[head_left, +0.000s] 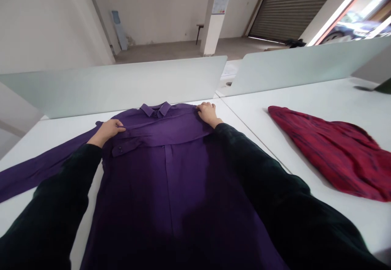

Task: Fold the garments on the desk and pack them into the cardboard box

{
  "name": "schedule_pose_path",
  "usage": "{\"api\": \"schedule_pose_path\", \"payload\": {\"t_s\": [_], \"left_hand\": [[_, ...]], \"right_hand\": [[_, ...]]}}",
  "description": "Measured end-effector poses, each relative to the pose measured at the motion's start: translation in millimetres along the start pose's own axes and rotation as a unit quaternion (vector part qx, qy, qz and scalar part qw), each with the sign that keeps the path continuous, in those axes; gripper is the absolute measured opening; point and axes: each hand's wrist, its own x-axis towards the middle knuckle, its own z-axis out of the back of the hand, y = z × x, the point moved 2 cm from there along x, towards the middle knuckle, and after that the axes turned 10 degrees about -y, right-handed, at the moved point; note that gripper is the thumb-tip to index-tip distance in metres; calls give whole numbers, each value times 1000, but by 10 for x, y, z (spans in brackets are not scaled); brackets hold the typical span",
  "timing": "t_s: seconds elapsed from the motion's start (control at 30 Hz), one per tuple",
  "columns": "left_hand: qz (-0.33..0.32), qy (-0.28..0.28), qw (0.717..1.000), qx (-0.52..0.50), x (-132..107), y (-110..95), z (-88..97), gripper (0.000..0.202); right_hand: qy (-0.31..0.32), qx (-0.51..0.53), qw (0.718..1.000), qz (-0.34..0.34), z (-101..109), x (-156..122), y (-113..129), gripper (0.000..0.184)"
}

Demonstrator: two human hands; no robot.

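Observation:
A long purple button-up shirt (161, 172) lies flat on the white table (345, 95), its collar (155, 109) towards the far edge. One sleeve (128, 137) is folded across the chest, with its buttoned cuff (122, 150) lying near the middle. The other sleeve (36, 172) stretches out to the lower left. My left hand (106, 131) rests flat on the folded sleeve. My right hand (207, 113) presses on the shirt's far shoulder, near the collar. Dark long sleeves cover both my arms.
A red plaid garment (330, 152) lies crumpled on the table to the right of the shirt. Frosted glass panels (113, 86) stand along the table's far edge. Beyond them are a concrete floor, a pillar and a roller shutter.

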Motion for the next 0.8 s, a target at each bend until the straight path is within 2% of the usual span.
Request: {"api": "schedule_pose_path", "payload": {"t_s": [0.07, 0.13, 0.27, 0.33, 0.4, 0.43, 0.5, 0.53, 0.57, 0.67, 0.73, 0.8], "left_hand": [[26, -19, 999, 1, -10, 6, -51, 23], [19, -47, 999, 9, -110, -13, -132, 34], [-56, -100, 993, 21, -464, -62, -202, 51], [-84, -126, 989, 11, -653, -2, -109, 51], [-76, -149, 986, -22, -844, 172, 73, 45], [-48, -156, 985, -52, -945, 304, 187, 41], [64, -147, 974, -158, -1170, 635, 419, 36], [138, -132, 954, -231, -1298, 812, 524, 33], [212, -115, 921, -306, -1433, 978, 619, 30], [383, -97, 785, -478, -1835, 1340, 858, 19], [439, -106, 719, -529, -2052, 1442, 984, 13], [471, -118, 680, -550, -2214, 1443, 1076, 13]], "right_hand": [[-19, 4, 1000, -4, 65, -79, 35, 40], [-29, 22, 999, 29, 130, -217, 86, 47], [40, 61, 987, 146, 181, -543, 163, 39], [68, 50, 983, 162, 198, -635, 171, 39], [73, 35, 984, 159, 240, -660, 187, 39], [69, 32, 984, 161, 272, -659, 210, 39], [48, 41, 983, 175, 348, -658, 295, 37], [36, 55, 980, 186, 385, -668, 360, 35], [30, 72, 976, 201, 416, -688, 441, 33], [43, 132, 956, 259, 471, -800, 759, 28], [52, 163, 939, 299, 489, -883, 994, 27], [58, 174, 928, 325, 500, -938, 1190, 27]]}}
